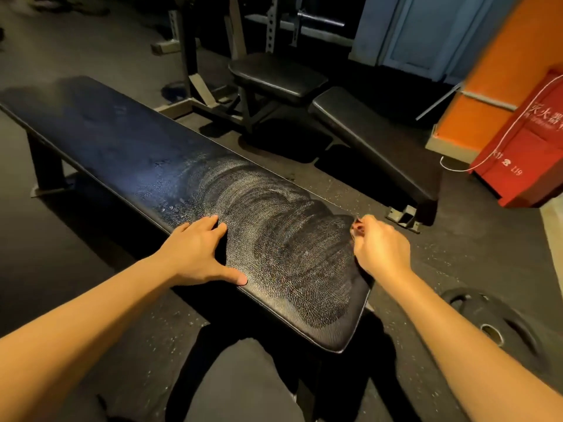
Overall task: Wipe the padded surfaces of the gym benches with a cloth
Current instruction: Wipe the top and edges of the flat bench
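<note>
A long flat black bench pad (170,166) runs from the far left to just in front of me. Its near half shows pale curved wipe streaks and its middle shows wet droplets. My left hand (199,251) rests flat on the pad's left edge, fingers straight and thumb spread. My right hand (379,246) sits at the pad's right edge with its fingers curled round a dark cloth (357,230). Only a small bit of the cloth shows between the fingers; the rest is hard to tell from the black pad.
A second black bench with a seat pad (275,77) and a sloping back pad (374,141) stands behind on the right. A weight plate (493,324) lies on the floor at my right. A red cabinet (530,141) stands against an orange wall. A rack frame (189,56) is at the back.
</note>
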Demonstrator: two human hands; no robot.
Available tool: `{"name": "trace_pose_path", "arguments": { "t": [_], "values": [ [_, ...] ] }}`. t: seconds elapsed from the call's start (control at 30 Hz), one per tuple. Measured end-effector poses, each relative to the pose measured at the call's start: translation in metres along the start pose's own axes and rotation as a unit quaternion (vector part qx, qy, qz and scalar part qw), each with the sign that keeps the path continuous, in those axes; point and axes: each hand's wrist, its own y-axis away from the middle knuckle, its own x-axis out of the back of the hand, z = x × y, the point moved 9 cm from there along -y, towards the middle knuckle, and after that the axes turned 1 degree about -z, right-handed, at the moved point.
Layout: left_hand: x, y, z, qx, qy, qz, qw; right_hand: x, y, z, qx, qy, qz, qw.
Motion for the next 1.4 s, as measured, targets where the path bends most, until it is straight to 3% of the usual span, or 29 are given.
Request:
{"name": "trace_pose_path", "arguments": {
  "t": [0.07, 0.13, 0.23, 0.37, 0.43, 0.53, 0.63, 0.7, 0.8, 0.87, 0.97, 1.07, 1.17, 1.3, 1.4],
  "values": [
    [-0.002, 0.0, 0.0, 0.0, 0.001, -0.006, 1.0, -0.001, 0.006, -0.032, 0.021, -0.05, 0.018, 0.998],
    [-0.003, 0.0, -0.001, 0.001, 0.001, -0.004, 1.0, -0.017, 0.05, -0.087, 0.109, -0.112, -0.041, 0.987],
    [-0.003, 0.001, -0.001, 0.001, -0.005, -0.006, 1.0, -0.026, 0.084, -0.117, 0.22, -0.087, -0.068, 0.969],
    [0.0, 0.002, 0.0, 0.005, -0.004, -0.012, 1.0, -0.016, -0.009, -0.058, 0.064, -0.003, 0.001, 0.998],
    [0.0, 0.002, 0.001, 0.007, -0.003, -0.019, 1.0, -0.005, -0.007, -0.062, 0.043, -0.038, 0.033, 0.998],
    [0.0, 0.002, -0.002, 0.009, -0.015, -0.011, 1.0, 0.002, 0.07, -0.119, 0.156, -0.11, 0.009, 0.982],
    [-0.001, 0.001, -0.001, 0.009, -0.012, -0.003, 1.0, -0.006, 0.11, -0.131, 0.287, -0.071, 0.015, 0.955],
    [-0.003, 0.002, -0.002, 0.012, 0.002, -0.002, 1.0, -0.009, 0.06, -0.1, 0.255, -0.016, 0.032, 0.966],
    [-0.003, 0.002, -0.002, 0.018, 0.012, -0.01, 1.0, 0.0, -0.025, -0.017, 0.071, 0.052, 0.065, 0.994],
    [-0.001, 0.002, -0.001, 0.019, 0.011, -0.011, 1.0, 0.004, -0.043, 0.017, 0.002, 0.054, 0.072, 0.996],
    [0.002, 0.003, 0.003, 0.021, 0.008, -0.019, 1.0, 0.01, -0.006, -0.011, 0.013, -0.002, 0.087, 0.996],
    [0.002, 0.003, 0.004, 0.019, 0.016, -0.018, 1.0, 0.002, 0.071, -0.071, 0.164, -0.102, 0.016, 0.981],
    [0.0, 0.003, 0.003, 0.015, 0.025, -0.014, 0.999, -0.002, 0.094, -0.085, 0.272, -0.105, -0.018, 0.956],
    [0.0, 0.004, 0.005, 0.014, 0.016, -0.016, 1.0, -0.001, -0.012, -0.03, 0.097, -0.05, 0.044, 0.993],
    [-0.001, 0.004, 0.003, 0.019, 0.024, -0.019, 0.999, -0.008, -0.043, -0.028, 0.041, -0.058, 0.055, 0.996]
  ]
}}
